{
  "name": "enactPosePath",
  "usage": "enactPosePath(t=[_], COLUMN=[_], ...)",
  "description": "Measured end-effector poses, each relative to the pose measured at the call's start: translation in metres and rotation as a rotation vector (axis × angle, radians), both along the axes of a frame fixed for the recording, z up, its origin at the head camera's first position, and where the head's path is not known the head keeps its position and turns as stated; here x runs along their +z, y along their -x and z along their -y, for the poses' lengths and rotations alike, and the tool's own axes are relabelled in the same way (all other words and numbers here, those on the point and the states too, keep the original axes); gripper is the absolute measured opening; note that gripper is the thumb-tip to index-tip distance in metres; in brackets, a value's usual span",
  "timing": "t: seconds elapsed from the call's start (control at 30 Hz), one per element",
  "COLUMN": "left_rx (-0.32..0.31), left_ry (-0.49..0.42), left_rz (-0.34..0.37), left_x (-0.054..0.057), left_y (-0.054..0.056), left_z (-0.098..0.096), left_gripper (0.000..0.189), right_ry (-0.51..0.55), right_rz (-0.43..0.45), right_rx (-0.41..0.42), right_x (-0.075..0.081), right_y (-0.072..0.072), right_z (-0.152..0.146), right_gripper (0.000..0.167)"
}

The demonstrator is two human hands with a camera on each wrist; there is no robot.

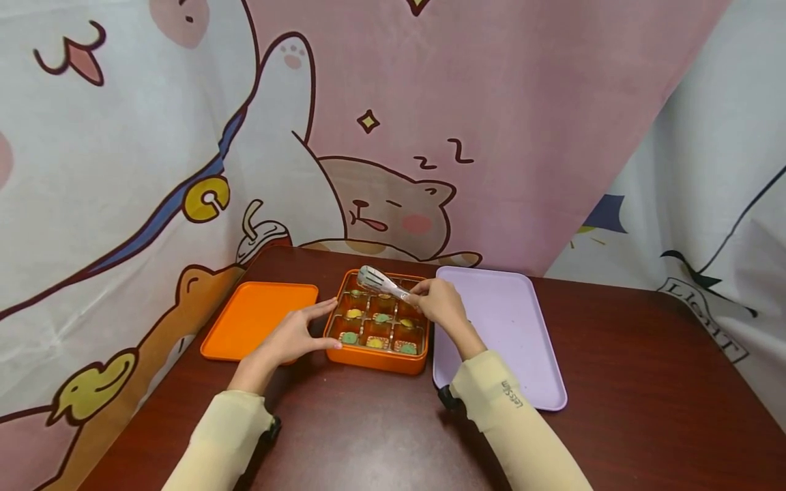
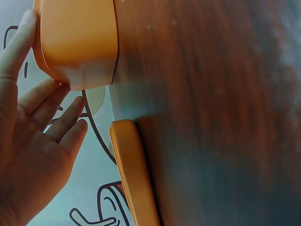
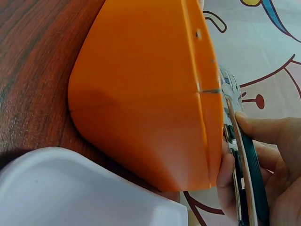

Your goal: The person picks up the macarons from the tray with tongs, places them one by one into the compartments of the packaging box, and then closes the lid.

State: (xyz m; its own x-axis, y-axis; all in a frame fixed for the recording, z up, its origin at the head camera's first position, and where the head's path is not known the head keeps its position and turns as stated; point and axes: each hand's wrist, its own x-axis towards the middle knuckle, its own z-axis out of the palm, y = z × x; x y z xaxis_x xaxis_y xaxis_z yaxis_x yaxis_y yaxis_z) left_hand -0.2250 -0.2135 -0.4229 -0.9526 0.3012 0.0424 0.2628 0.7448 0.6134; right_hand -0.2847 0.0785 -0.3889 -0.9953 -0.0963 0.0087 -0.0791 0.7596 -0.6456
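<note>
An orange box point(image 1: 376, 360) with clear dividers stands on the table, and several small yellow and green pieces point(image 1: 382, 318) lie in its compartments. My left hand point(image 1: 288, 337) is at the box's left front corner, its thumb at the front rim and its fingers extended along the left side. In the left wrist view, those fingers point(image 2: 70, 123) look straight and spread. My right hand point(image 1: 443, 305) grips metal tongs point(image 1: 382, 281) above the box's back right part. The tongs' head points left over the back compartments; whether it holds anything cannot be seen.
A flat orange lid or tray point(image 1: 258, 320) lies left of the box. Close on the right is a light purple tray point(image 1: 500, 327), partly under my right forearm. The dark brown table point(image 1: 344, 429) meets a printed cloth backdrop point(image 1: 528, 136) at its back edge.
</note>
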Motion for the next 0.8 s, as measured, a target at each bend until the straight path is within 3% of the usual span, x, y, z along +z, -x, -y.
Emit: enactPosePath(t=[0.37,0.8], left_rx=[0.004,-0.008], left_ry=[0.003,0.007], left_rz=[0.012,-0.002], left_x=[0.0,0.001], left_y=[-0.001,-0.001], left_z=[0.0,0.001], left_gripper=[0.093,0.094], right_ry=[0.069,0.128], right_rz=[-0.025,-0.126], right_rx=[0.036,0.013], right_x=[0.002,0.002], right_y=[-0.006,-0.025], right_z=[-0.023,-0.09], right_gripper=[0.027,0.03])
